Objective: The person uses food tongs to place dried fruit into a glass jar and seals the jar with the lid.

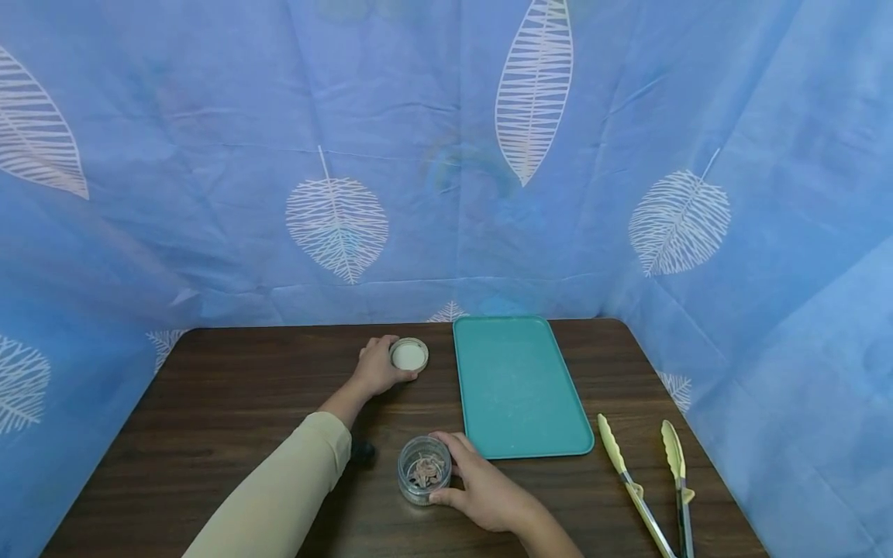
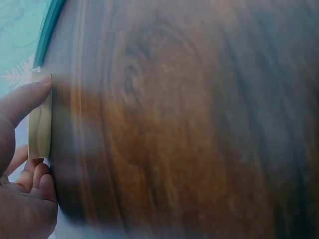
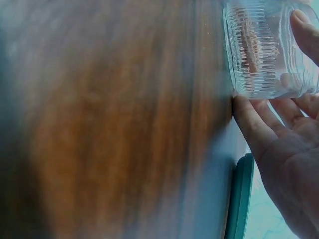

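At the back of the table, my left hand (image 1: 379, 367) pinches a round jar lid (image 1: 408, 355) between thumb and fingers. The lid's white inner face points up, and its pale gold edge (image 2: 41, 119) shows right at the tabletop in the left wrist view. Nearer the front, my right hand (image 1: 484, 487) holds a lidless glass jar (image 1: 405, 474) from its right side, thumb in front and fingers behind. Ribbed clear glass forms the jar's wall (image 3: 256, 74). Small pale-brown pieces (image 1: 425, 470) lie on its bottom.
A teal tray (image 1: 523, 387) lies right of the lid, behind my right hand. Farther right are tongs (image 1: 649, 504) with pale yellow tips, spread apart. A small dark object (image 1: 363, 453) sits beside my left sleeve. Blue leaf-patterned cloth (image 1: 418, 232) hangs behind the dark wooden table (image 1: 230, 403).
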`<state>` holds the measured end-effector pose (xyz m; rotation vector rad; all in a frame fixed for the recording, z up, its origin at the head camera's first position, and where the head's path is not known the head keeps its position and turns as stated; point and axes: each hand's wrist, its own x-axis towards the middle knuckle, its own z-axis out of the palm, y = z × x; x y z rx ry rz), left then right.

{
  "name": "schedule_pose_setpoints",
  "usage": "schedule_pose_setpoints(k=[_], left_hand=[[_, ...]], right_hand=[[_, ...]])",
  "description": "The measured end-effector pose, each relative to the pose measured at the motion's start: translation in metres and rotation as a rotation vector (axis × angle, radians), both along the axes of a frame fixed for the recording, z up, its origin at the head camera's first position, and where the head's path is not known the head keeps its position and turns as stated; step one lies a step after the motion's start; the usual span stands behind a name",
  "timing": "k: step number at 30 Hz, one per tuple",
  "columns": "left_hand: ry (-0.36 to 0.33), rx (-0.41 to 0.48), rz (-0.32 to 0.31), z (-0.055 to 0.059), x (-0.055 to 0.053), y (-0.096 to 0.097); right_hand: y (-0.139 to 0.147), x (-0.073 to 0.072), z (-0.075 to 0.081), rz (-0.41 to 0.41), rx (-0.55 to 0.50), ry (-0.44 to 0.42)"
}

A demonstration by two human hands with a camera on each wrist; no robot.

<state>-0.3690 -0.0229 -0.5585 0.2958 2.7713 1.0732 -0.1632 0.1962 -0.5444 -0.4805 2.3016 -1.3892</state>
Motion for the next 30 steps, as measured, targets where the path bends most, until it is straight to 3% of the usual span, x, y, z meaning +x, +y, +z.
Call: schedule_pose_setpoints(k=[14, 30], left_hand=[[0.022, 0.052, -0.013, 0.004, 0.008, 0.004], [0.002, 0.089, -0.008, 0.010, 0.039, -0.023]], right_hand=[[0.001, 0.002, -0.002, -0.018, 0.030, 0.034], [0.001, 0.004, -0.002, -0.020, 0.021, 0.023]])
